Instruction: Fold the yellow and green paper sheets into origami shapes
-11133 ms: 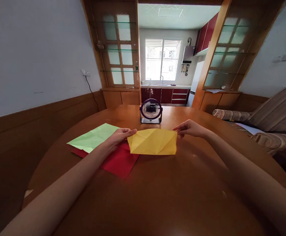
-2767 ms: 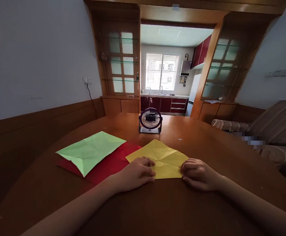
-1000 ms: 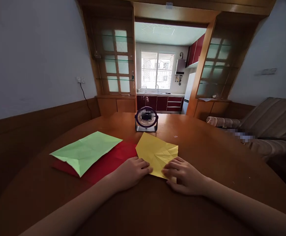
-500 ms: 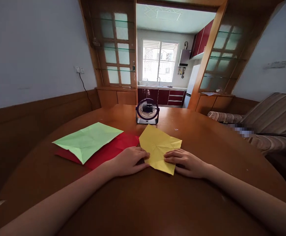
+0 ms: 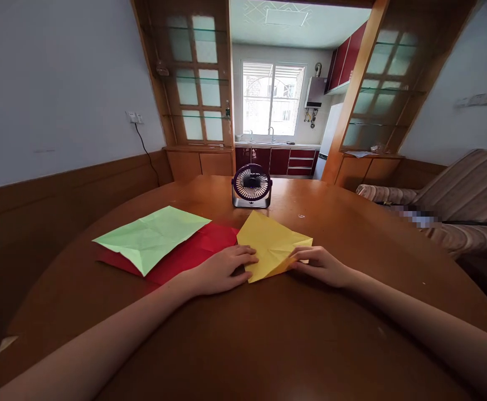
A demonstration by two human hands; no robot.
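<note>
In the head view, the creased yellow paper (image 5: 268, 239) is seen on the brown table (image 5: 260, 340), in front of the small fan (image 5: 252, 182). Its left edge is pressed down by the left hand (image 5: 224, 269), the fingers slightly spread and the thumb held apart. Its right near edge is pinched between thumb and fingers of the right hand (image 5: 321, 266). To the left, the red paper (image 5: 204, 248) is partly covered by the green paper (image 5: 155, 235).

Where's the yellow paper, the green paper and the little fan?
Yellow paper (image 5: 267, 241), head view: middle of its upper face.
Green paper (image 5: 154, 236), head view: its creased middle.
Little fan (image 5: 252, 183), head view: its round front.
</note>
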